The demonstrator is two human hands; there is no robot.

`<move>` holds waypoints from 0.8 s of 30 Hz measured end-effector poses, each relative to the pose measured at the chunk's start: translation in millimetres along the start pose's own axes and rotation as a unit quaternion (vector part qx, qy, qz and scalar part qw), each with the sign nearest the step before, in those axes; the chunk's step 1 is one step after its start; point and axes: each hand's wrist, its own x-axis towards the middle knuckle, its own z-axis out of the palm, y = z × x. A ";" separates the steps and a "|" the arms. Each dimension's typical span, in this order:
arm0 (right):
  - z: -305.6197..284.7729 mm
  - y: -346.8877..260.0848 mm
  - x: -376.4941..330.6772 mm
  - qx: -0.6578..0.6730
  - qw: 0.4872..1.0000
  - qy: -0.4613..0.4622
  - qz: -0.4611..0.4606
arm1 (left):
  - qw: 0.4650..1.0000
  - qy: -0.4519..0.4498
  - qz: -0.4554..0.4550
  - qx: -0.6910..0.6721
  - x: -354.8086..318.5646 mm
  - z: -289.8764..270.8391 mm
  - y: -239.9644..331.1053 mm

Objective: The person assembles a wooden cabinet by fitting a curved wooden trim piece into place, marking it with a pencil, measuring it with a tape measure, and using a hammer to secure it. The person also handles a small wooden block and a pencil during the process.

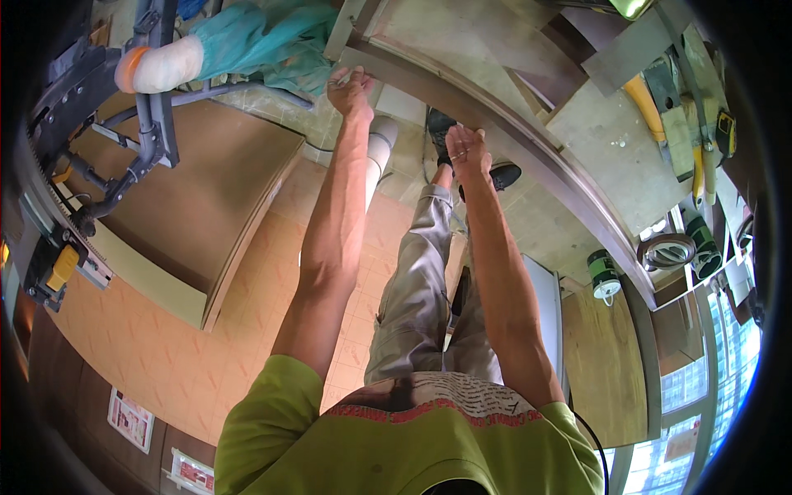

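Note:
My left hand (350,89) reaches to the near end of a long dark wooden strip (544,165) that runs along the edge of a grey workbench board (462,49). Its fingers are pinched on a small thin metallic piece (339,81) at the strip's end; I cannot tell what the piece is. My right hand (466,150), with a ring on one finger, lies flat on the strip further along, fingers slightly apart and holding nothing. Both forearms stretch out from my green shirt, and my legs and dark shoes (503,173) show below them.
A large brown wood panel (206,190) lies on a saw table with a black rail (82,124) at the left. Another person's teal sleeve and white glove (169,64) rest on it. A white pipe (379,153), a green can (604,274), tape rolls (665,249) and hand tools (693,124) are nearby.

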 end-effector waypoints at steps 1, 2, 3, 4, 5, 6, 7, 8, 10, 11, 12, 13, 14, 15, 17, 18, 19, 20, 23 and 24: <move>1.1 -0.4 -3.2 -0.001 1.000 -0.009 0.004 | 1.000 0.000 -0.002 -0.001 0.3 -0.9 0.4; 3.0 -1.2 -5.6 -0.011 1.000 -0.003 -0.003 | 1.000 0.001 -0.001 0.003 -0.2 -1.4 0.0; 5.2 -1.8 -7.8 -0.022 1.000 0.002 -0.009 | 1.000 0.003 0.001 0.007 -0.8 -1.7 -0.7; 5.4 -1.2 -8.6 -0.031 0.999 0.008 -0.015 | 1.000 0.004 0.002 0.011 -1.8 -0.7 0.3; 4.9 -0.8 -10.1 -0.031 0.999 -0.004 -0.025 | 1.000 0.003 -0.002 0.010 -2.7 1.0 1.0; 4.4 -2.3 -10.6 -0.034 0.999 0.001 -0.019 | 1.000 0.001 -0.006 0.009 -3.8 2.7 1.4; 6.4 -4.1 -11.8 -0.037 0.999 0.005 -0.011 | 1.000 0.001 -0.009 0.007 -2.4 1.1 1.4; 8.2 -5.4 -13.4 -0.040 0.999 0.009 -0.004 | 1.000 0.001 -0.009 0.007 -1.1 -0.7 1.4; 9.5 -5.9 -15.4 -0.041 0.999 0.005 -0.004 | 1.000 -0.002 -0.009 0.009 1.7 -2.9 1.2; 9.2 -5.9 -15.4 -0.042 0.999 0.003 -0.004 | 1.000 -0.005 -0.012 0.003 2.7 -3.8 0.9; 9.0 -5.5 -15.6 -0.039 0.999 -0.002 -0.011 | 1.000 -0.009 -0.015 -0.004 3.5 -4.7 0.5; 7.6 -4.4 -14.6 -0.036 0.999 -0.007 -0.019 | 1.000 -0.013 -0.019 -0.010 1.9 -3.2 1.2; 6.1 -3.7 -13.7 -0.033 0.999 -0.012 -0.027 | 1.000 -0.013 -0.017 -0.007 0.4 -1.4 2.0; 4.9 -3.2 -12.5 -0.036 0.999 -0.007 -0.029 | 1.000 -0.012 -0.016 -0.004 -0.8 0.3 3.0; 6.4 -2.9 -12.9 -0.044 0.999 0.000 -0.031 | 1.000 -0.014 -0.013 -0.005 -1.9 0.5 3.3; 6.7 -3.2 -13.3 -0.046 0.998 0.000 -0.031 | 1.000 -0.018 -0.011 -0.008 -2.4 0.3 3.6; 6.8 -3.2 -13.4 -0.048 0.998 0.000 -0.032 | 1.000 -0.021 -0.009 -0.011 -2.1 -0.2 3.6; 6.9 -3.3 -13.5 -0.051 0.998 -0.001 -0.032 | 1.000 -0.022 -0.009 -0.012 -1.8 -0.3 3.2; 7.0 -3.3 -13.8 -0.061 0.998 -0.002 -0.035 | 1.000 -0.020 -0.012 -0.012 0.3 -2.4 2.2; 7.3 -3.1 -13.9 -0.060 0.998 -0.002 -0.036 | 1.000 -0.017 -0.015 -0.009 1.7 -3.8 2.7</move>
